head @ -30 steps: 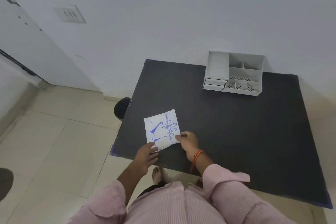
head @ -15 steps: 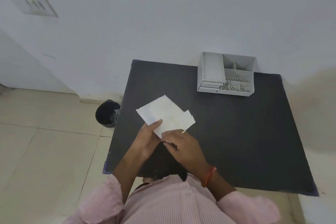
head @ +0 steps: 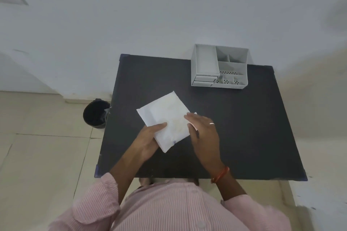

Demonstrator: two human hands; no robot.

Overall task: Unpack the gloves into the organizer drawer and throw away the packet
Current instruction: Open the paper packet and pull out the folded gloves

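Note:
A white paper glove packet (head: 167, 116) is held above the black table (head: 244, 127), plain side up, with a strip folded along its left edge. My left hand (head: 150, 137) grips its lower left corner, thumb on top. My right hand (head: 202, 133) holds its right edge, fingers over the paper. No gloves are visible. The grey desk organizer (head: 218, 66) stands at the table's far edge by the wall; its small drawers (head: 204, 79) at the front left are pushed in.
A black bin (head: 96, 113) stands on the tiled floor just left of the table. The wall runs right behind the organizer. The table's near edge is close to my body.
The packet was lifted off the table and turned over, so the blue printed side is hidden. Both hands took hold of it, and it now sits a little further right.

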